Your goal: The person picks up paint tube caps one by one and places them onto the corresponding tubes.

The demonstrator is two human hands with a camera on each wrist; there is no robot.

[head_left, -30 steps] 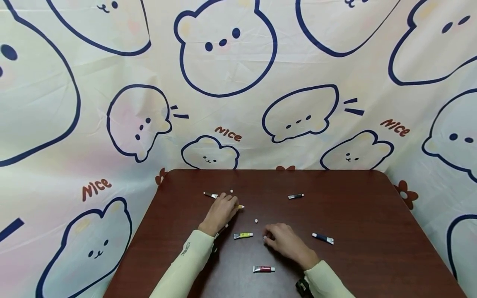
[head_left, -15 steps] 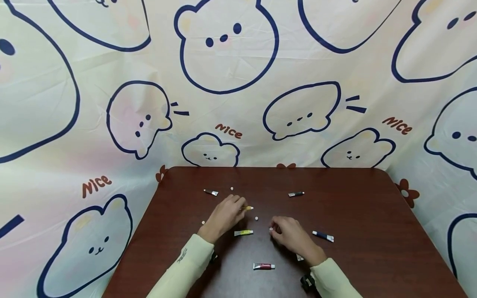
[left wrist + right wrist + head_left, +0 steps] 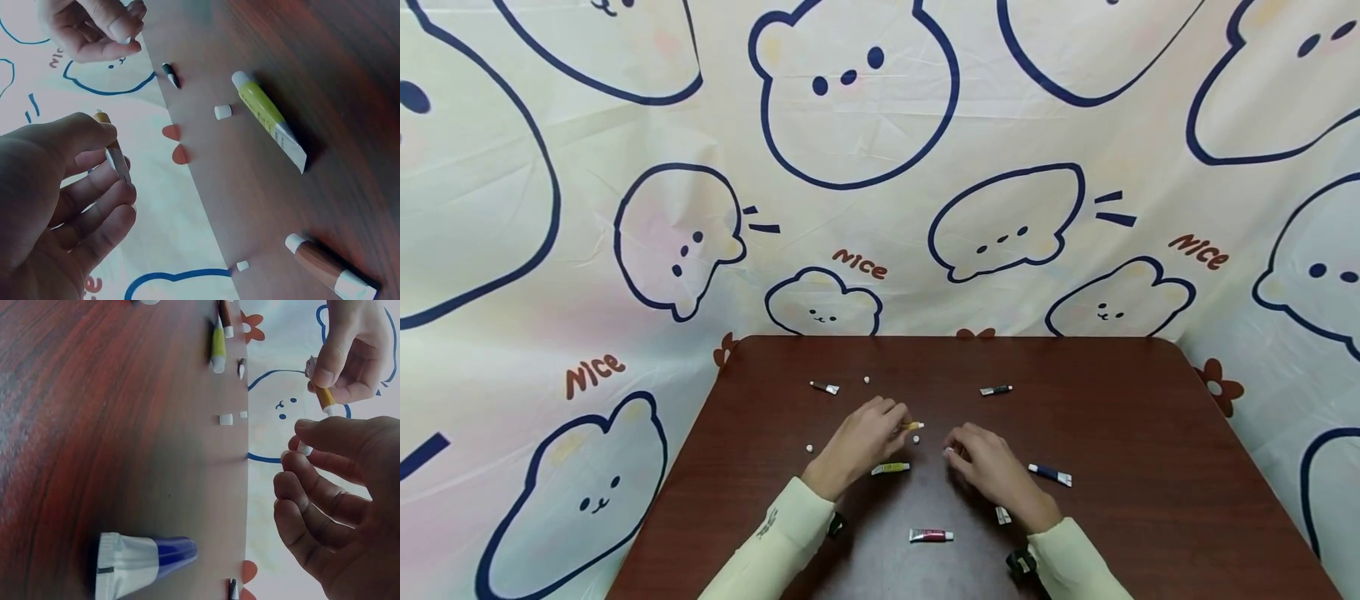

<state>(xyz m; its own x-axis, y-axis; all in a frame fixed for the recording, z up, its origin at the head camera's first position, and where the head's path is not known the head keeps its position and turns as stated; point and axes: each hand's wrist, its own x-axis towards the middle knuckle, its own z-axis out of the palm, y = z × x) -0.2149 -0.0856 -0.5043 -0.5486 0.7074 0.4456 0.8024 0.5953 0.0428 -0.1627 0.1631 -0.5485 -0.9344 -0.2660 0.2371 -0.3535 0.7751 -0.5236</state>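
My left hand pinches an orange-yellow paint tube between thumb and fingers, above the table. Its narrow white nozzle points toward my right hand. Between thumb and index finger, that right hand pinches a small white cap. In the right wrist view the cap and nozzle face each other with a gap between them. A yellow-green paint tube lies beneath the left hand. One loose white cap sits on the table between the hands. A brown tube shows only in the wrist views.
On the brown table lie a blue tube, a red tube, a black tube and a dark tube. A silver tube end shows under the right wrist. More caps lie at the far side and left.
My left hand has moved right with the orange-yellow tube, off the spot near the dark tube. My right hand has shifted slightly right and away from me, keeping the cap. The hands are closer.
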